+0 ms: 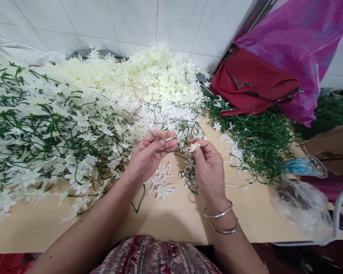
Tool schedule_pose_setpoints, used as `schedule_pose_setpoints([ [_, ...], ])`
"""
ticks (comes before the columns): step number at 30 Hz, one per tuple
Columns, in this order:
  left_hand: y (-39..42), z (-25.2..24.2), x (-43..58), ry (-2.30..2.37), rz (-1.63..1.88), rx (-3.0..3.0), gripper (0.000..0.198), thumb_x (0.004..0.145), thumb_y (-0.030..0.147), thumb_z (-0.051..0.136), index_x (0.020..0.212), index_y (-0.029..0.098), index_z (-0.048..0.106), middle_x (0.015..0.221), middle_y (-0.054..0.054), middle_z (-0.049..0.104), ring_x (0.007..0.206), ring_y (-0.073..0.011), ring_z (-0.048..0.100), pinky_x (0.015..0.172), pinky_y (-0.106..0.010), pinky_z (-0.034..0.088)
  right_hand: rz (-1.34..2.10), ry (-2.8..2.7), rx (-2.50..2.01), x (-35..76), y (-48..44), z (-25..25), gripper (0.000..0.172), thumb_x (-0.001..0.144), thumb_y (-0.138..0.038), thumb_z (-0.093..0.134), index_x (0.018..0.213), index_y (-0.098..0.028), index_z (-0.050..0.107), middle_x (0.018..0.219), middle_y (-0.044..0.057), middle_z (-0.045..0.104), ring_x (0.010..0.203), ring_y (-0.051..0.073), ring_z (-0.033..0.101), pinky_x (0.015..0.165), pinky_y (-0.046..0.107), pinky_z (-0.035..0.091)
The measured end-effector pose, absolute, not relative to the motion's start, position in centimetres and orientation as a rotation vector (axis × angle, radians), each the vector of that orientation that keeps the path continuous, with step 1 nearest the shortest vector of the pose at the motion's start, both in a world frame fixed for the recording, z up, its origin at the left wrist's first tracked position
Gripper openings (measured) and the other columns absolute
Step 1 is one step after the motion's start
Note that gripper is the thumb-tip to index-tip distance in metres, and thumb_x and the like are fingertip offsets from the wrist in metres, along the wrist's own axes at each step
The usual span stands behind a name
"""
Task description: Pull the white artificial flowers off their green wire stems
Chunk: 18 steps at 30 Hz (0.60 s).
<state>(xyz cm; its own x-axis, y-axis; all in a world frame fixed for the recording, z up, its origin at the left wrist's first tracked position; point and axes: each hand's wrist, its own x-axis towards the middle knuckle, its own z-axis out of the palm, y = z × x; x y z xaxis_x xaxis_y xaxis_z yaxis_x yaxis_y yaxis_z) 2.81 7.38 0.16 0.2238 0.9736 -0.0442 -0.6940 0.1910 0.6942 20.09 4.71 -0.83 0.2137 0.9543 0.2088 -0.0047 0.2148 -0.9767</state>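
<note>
My left hand (pixel 148 158) is closed in a pinch on a thin green stem (pixel 159 151), with a small whitish piece (pixel 169 139) at its fingertips. To its right, my right hand (pixel 210 163) pinches a small white artificial flower (pixel 193 147) between thumb and forefinger. A gap separates the two hands. Below them on the table lie loose white stamen pieces (pixel 161 186). Another green-stemmed piece (pixel 190 177) rests beside my right hand, partly hidden by it.
Finished-looking white flowers on green stems (pixel 82 133) heap at left. Behind are loose cream petals (pixel 160 72) and white stamens (pixel 148 116). At right sit green stems (pixel 263 140), a red handbag (pixel 251 82), a purple bag (pixel 300 45), a clear plastic bag (pixel 305 213) and a blue-patterned cup (pixel 298 166).
</note>
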Motion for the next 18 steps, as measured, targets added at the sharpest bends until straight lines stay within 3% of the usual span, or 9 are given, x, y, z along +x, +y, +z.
schedule_pose_setpoints([
  [2, 7.35, 0.13, 2.82, 0.562, 1.249, 0.596, 0.011, 0.085, 0.015, 0.077, 0.091, 0.021, 0.07, 0.11, -0.001, 0.081, 0.092, -0.0141, 0.078, 0.095, -0.031, 0.061, 1.057, -1.171, -1.081, 19.86, 4.73, -1.12, 0.013, 0.096, -0.036, 0.069, 0.095, -0.024, 0.069, 0.13, 0.007, 0.068, 0.117, 0.021, 0.063, 0.107, 0.039, 0.047],
  [4, 7.36, 0.01, 2.9, 0.57, 1.251, 0.617, 0.012, 0.085, 0.016, 0.078, 0.092, 0.021, 0.07, 0.11, -0.001, 0.08, 0.093, -0.0142, 0.078, 0.095, -0.031, 0.061, 1.175, -1.19, -1.031, 19.55, 4.67, -1.31, 0.013, 0.095, -0.036, 0.071, 0.092, -0.024, 0.069, 0.136, 0.007, 0.067, 0.121, 0.022, 0.063, 0.109, 0.042, 0.046],
  [11, 7.57, -0.48, 3.18, 0.702, 1.264, 0.98, 0.011, 0.091, 0.027, 0.075, 0.099, 0.019, 0.076, 0.111, -0.007, 0.079, 0.099, -0.0165, 0.076, 0.099, -0.033, 0.059, 1.041, -1.207, -1.085, 19.21, 4.31, -0.93, 0.007, 0.093, -0.031, 0.073, 0.095, -0.024, 0.072, 0.095, 0.002, 0.072, 0.09, 0.017, 0.064, 0.086, 0.031, 0.052],
  [14, 7.49, -0.61, 3.2, 0.722, 1.221, 1.116, 0.018, 0.096, 0.031, 0.07, 0.107, 0.018, 0.077, 0.109, -0.008, 0.079, 0.104, -0.0179, 0.074, 0.102, -0.034, 0.057, 0.998, -1.213, -1.138, 19.43, 4.34, -0.83, 0.008, 0.092, -0.031, 0.074, 0.094, -0.023, 0.073, 0.096, 0.003, 0.071, 0.092, 0.018, 0.065, 0.089, 0.033, 0.052],
  [18, 7.37, -0.64, 3.22, 0.672, 1.19, 1.091, 0.019, 0.098, 0.032, 0.068, 0.111, 0.019, 0.076, 0.113, -0.008, 0.078, 0.104, -0.0183, 0.075, 0.101, -0.035, 0.058, 0.968, -1.227, -1.155, 19.61, 4.53, -1.07, 0.009, 0.089, -0.032, 0.077, 0.088, -0.023, 0.075, 0.112, 0.005, 0.069, 0.11, 0.021, 0.065, 0.1, 0.037, 0.05],
])
